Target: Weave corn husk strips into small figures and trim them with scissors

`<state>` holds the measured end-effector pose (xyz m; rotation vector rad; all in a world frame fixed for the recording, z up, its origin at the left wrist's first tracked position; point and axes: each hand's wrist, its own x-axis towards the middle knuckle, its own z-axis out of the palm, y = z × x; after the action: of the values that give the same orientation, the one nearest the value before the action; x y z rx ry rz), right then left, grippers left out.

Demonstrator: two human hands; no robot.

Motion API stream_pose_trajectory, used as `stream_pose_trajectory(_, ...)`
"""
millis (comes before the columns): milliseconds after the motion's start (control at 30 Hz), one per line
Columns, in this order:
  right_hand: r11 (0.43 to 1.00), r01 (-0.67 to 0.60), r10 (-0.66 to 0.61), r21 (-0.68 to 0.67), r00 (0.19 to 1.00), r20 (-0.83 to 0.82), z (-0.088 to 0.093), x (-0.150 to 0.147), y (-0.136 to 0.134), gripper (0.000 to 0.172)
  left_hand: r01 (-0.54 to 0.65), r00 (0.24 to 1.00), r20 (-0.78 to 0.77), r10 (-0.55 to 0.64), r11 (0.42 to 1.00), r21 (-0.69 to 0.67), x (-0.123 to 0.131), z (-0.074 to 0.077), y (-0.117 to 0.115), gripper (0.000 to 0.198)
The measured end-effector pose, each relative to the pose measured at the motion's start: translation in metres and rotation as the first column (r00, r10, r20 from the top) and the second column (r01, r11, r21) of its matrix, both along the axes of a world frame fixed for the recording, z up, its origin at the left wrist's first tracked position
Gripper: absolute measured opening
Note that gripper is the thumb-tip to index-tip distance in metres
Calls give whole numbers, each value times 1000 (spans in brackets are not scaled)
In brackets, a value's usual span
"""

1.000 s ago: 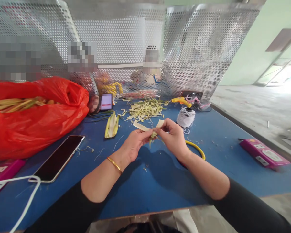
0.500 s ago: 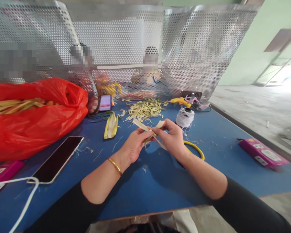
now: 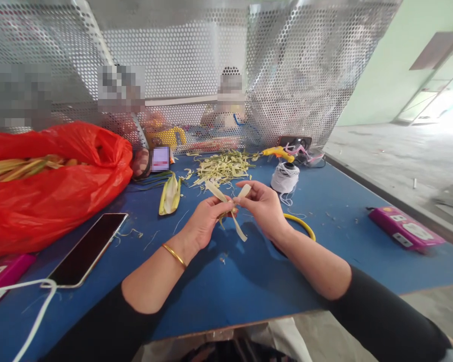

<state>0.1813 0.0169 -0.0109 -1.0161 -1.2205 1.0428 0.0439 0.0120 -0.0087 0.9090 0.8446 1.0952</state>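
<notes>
Pale leaf strips cross at the middle of the table, their ends sticking out upward and downward. My left hand pinches them from the left between thumb and fingers. On the right side, my right hand has its thumb and index finger closed on the same strips, close to my left fingertips. Beyond the hands is a pile of green and cream leaf scraps. A folded yellow-green husk piece lies left of the pile. White thread on a spool stands behind my right hand.
A red plastic bag with leaves and a dark phone are at left. Behind are a lit phone, a yellow glue gun and a perforated metal screen. A yellow ring and purple power strip lie right.
The lower strip end now hangs further down and to the left, more visible between my hands. My right fingers have shifted slightly left. The whole view has moved a little.
</notes>
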Motion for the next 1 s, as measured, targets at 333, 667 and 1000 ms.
stream_pose_trajectory(333, 989, 44, -64, 140, 987, 144, 5, 2, -3, 26, 68, 995, -67, -73, 995, -75, -4, 1, 1, 20)
stream_pose_trajectory(667, 965, 202, -231, 169, 956, 179, 20, 30, 12, 26, -120, 988, -103, 112, 989, -81, -2, 3, 3, 13)
stream_pose_trajectory(1000, 974, 81, -228, 213, 332, 915, 10, 80, 15, 10, -234, 970, -94, 226, 968, -94, -12, 3, 13, 11)
